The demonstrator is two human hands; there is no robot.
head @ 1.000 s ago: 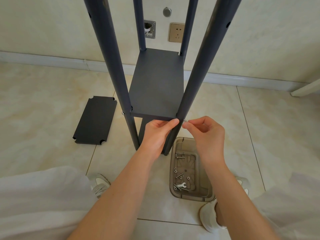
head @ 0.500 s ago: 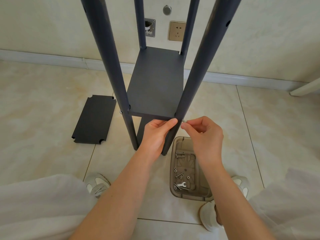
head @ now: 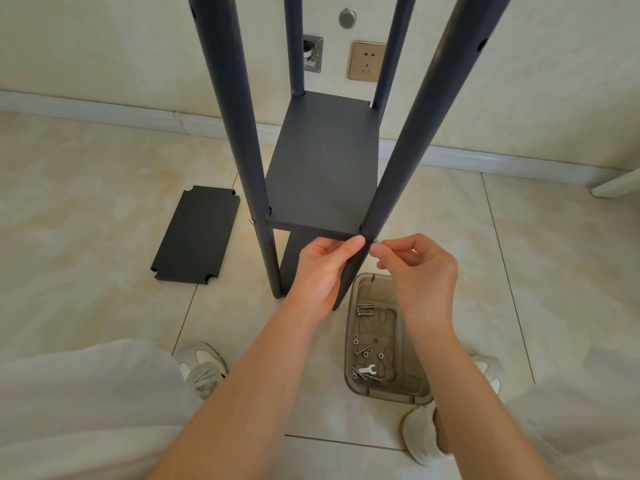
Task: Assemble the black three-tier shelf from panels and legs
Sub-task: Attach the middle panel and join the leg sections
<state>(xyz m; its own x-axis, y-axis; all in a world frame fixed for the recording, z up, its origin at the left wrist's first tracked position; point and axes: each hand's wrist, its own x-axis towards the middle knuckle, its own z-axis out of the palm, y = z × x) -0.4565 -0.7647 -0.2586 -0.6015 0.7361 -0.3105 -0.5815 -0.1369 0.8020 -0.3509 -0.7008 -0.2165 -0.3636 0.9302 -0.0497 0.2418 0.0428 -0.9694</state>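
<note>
Our left hand (head: 322, 271) curls under the front corner of the mounted panel (head: 322, 168), thumb against the near right leg (head: 393, 188); our right hand (head: 420, 271) pinches a small silver screw (head: 376, 241) at that leg's side. The frame (head: 235, 133) stands upright on the tiles (head: 86, 174), a loose panel (head: 197, 233) lying to its left.

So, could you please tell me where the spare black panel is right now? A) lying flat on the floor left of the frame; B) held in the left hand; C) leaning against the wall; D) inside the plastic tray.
A: the spare panel lies flat on the floor, left of the frame's near left leg and apart from it.
</note>
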